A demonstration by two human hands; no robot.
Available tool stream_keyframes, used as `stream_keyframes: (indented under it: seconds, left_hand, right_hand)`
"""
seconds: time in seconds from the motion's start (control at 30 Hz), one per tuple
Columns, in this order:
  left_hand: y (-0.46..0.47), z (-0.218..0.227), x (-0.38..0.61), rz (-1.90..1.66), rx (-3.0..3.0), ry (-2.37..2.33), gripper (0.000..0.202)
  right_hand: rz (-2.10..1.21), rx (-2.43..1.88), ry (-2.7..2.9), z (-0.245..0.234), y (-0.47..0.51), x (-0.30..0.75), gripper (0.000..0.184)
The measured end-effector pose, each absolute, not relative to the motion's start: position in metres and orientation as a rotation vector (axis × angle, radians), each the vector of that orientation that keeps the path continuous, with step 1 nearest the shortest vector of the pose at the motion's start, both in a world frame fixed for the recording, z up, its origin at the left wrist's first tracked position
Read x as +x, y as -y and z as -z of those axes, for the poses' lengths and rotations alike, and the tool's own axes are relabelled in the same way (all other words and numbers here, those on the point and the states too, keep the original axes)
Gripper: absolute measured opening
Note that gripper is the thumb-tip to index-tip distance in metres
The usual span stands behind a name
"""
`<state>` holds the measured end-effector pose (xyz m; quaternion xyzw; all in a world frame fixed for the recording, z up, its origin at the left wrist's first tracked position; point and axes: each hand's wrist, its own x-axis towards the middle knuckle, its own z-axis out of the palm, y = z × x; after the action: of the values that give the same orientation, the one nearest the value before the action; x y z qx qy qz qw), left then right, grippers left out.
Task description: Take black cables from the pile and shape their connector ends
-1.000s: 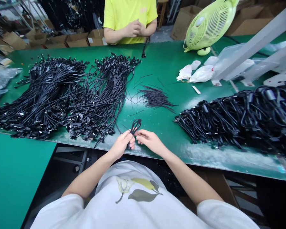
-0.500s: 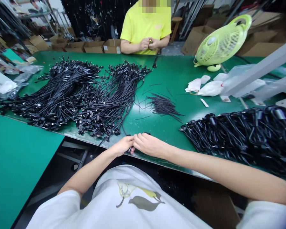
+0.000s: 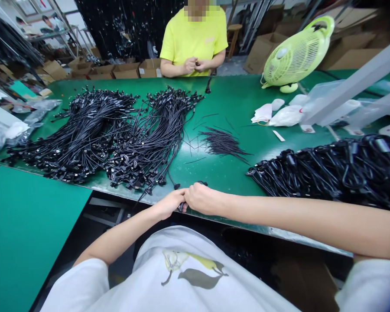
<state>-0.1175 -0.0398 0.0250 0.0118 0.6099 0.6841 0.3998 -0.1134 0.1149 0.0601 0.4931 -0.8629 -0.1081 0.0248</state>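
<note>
At the table's near edge my left hand (image 3: 171,203) and my right hand (image 3: 199,198) meet, fingers closed together around a black cable (image 3: 181,207). Only small dark parts of it show below and behind the fingers; the rest is hidden. Beyond the hands lies a loose pile of thin black twist ties (image 3: 221,142). Left of them spreads a heap of straight black cables (image 3: 164,125) with connectors at their ends. To the right, coiled and tied black cables (image 3: 328,173) lie in a long row.
A second heap of cables (image 3: 91,125) lies farther left on the green table (image 3: 234,104). A green fan (image 3: 297,54), white bags (image 3: 287,116) and a grey metal post (image 3: 354,82) stand at right. Across the table, a person in a yellow shirt (image 3: 195,39) handles something small.
My right hand has closed more tightly, its fingers curling in against the left hand. The view has shifted slightly. Across the table, the person's hands remain together.
</note>
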Motion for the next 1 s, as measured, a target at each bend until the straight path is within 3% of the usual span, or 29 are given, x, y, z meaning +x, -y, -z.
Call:
stream_keyframes:
  seconds: [0.1, 0.2, 0.37, 0.43, 0.5, 0.67, 0.87, 1.0]
  left_hand:
    - [0.034, -0.026, -0.123, -2.031, 0.031, -1.634, 0.013]
    - [0.030, -0.023, -0.137, -2.306, -0.217, -1.515, 0.022]
    - [0.040, -0.023, -0.149, -2.305, -0.150, -1.436, 0.036]
    - [0.046, -0.028, -0.144, -2.252, 0.031, -1.526, 0.040]
    - [0.052, -0.035, -0.135, -2.144, 0.225, -1.742, 0.038]
    - [0.053, -0.040, -0.121, -1.671, 0.494, -2.315, 0.018]
    - [0.056, -0.048, -0.141, -2.107, 0.100, -1.674, 0.034]
    - [0.060, -0.067, -0.133, -1.948, 0.451, -1.876, 0.047]
  right_hand:
    - [-0.013, 1.139, 2.982, -0.056, -0.110, -0.128, 0.018]
    - [-0.315, 0.721, 3.032, -0.046, -0.104, -0.138, 0.024]
    - [-1.433, 0.433, 2.747, -0.029, -0.106, -0.134, 0.031]
    - [-1.696, 0.510, 2.717, -0.029, -0.115, -0.130, 0.031]
    - [-1.663, 0.585, 2.766, -0.035, -0.126, -0.128, 0.034]
    - [-1.216, 0.431, 2.705, -0.059, -0.135, -0.120, 0.032]
    - [-1.665, 0.835, 2.684, -0.050, -0.104, -0.101, 0.031]
    - [-1.834, 0.653, 2.782, -0.033, -0.112, -0.110, 0.031]
